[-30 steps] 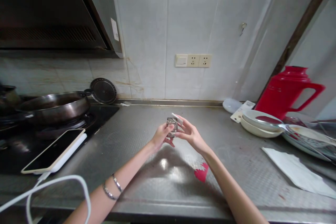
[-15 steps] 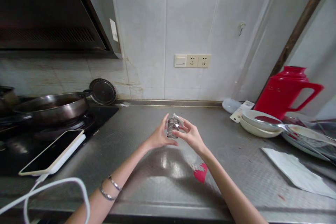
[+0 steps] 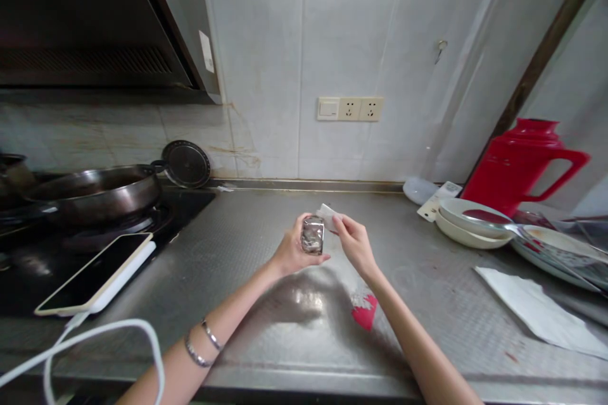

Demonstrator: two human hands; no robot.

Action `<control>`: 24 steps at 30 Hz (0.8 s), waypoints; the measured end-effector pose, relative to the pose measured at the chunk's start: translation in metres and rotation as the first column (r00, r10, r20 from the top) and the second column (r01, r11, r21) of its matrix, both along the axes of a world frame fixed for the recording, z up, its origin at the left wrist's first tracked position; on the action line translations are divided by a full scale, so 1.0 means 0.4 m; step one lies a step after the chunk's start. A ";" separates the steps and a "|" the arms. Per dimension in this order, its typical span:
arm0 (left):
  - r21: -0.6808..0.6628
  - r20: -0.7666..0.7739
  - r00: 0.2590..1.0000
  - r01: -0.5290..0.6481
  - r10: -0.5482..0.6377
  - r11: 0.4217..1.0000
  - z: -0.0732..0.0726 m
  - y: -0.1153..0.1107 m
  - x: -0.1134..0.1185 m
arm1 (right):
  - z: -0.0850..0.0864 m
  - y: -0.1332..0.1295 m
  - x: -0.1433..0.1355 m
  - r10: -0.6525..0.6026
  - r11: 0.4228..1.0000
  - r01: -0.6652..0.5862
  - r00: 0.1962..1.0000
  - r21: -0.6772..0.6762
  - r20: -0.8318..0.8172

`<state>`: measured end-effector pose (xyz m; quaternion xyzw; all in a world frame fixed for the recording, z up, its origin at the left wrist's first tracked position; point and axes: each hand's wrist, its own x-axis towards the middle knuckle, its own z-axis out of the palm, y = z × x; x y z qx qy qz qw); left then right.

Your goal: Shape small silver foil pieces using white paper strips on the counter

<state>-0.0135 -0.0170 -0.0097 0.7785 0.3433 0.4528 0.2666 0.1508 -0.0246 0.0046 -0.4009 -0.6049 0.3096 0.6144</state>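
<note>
My left hand (image 3: 293, 248) is wrapped round a small, shiny, see-through glass jar (image 3: 313, 235), thumb below and fingers along its left side. The jar is held above the counter, and light glints off its face. In my right hand (image 3: 354, 240), just right of the jar, a folded white tissue (image 3: 327, 214) is pinched between thumb and fingers. One end of the tissue reaches the jar's upper right edge; whether they touch, I cannot tell.
A steel counter (image 3: 256, 228) with a red heart-shaped mark (image 3: 365, 312) lies below. On the left are a pan (image 3: 95, 196), a phone (image 3: 95, 272) and a white cable (image 3: 118, 325). Rightward stand a red thermos jug (image 3: 515, 168), stacked bowls (image 3: 470, 237) and a white paper towel (image 3: 536, 310).
My right fingers have come off the front of the jar and drawn right, still pinching the tissue. My left hand keeps the jar, whose face now shows more fully.
</note>
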 end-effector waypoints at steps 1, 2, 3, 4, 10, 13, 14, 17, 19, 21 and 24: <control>0.014 -0.022 1.000 0.000 0.000 1.000 -0.003 -0.002 0.003 | 0.000 0.000 0.004 -0.068 0.997 0.065 0.995 0.045 0.068; 0.028 -0.039 0.999 0.003 -0.002 1.000 -0.006 -0.004 0.006 | 0.001 -0.002 0.008 -0.104 0.992 0.094 0.986 0.083 0.128; 0.040 -0.049 0.999 0.005 -0.003 0.999 -0.009 -0.006 0.009 | 0.002 -0.006 0.010 -0.106 0.991 0.089 0.979 0.105 0.174; 0.050 -0.052 0.999 0.004 -0.002 0.999 -0.012 -0.007 0.012 | 0.004 -0.010 0.011 -0.082 0.992 0.060 0.975 0.114 0.208; 0.032 -0.044 0.997 -0.056 0.058 0.998 -0.016 -0.012 0.021 | 0.007 -0.026 0.002 0.001 0.971 -0.078 0.947 0.226 0.321; -0.002 -0.036 0.996 -0.086 0.085 0.996 -0.019 -0.008 0.022 | 0.008 -0.029 0.002 0.010 0.931 -0.148 0.924 0.335 0.381; -0.004 -0.027 0.996 -0.086 0.086 0.996 -0.022 -0.005 0.023 | 0.010 -0.031 0.005 0.007 0.919 -0.162 0.918 0.360 0.396; -0.004 0.009 0.996 -0.083 0.083 0.997 -0.030 0.001 0.025 | 0.022 -0.038 0.018 0.021 0.908 -0.189 0.912 0.374 0.410; -0.010 0.030 0.996 -0.089 0.090 0.996 -0.032 0.002 0.026 | 0.030 -0.039 0.027 0.042 0.927 -0.178 0.924 0.329 0.381; -0.032 0.036 0.996 -0.084 0.085 0.996 -0.029 0.000 0.026 | 0.032 -0.035 0.030 0.000 0.955 -0.092 0.952 0.283 0.307; -0.053 0.023 0.998 -0.057 0.058 0.997 -0.021 -0.008 0.028 | 0.024 -0.021 0.024 -0.134 0.962 0.071 0.965 0.265 0.225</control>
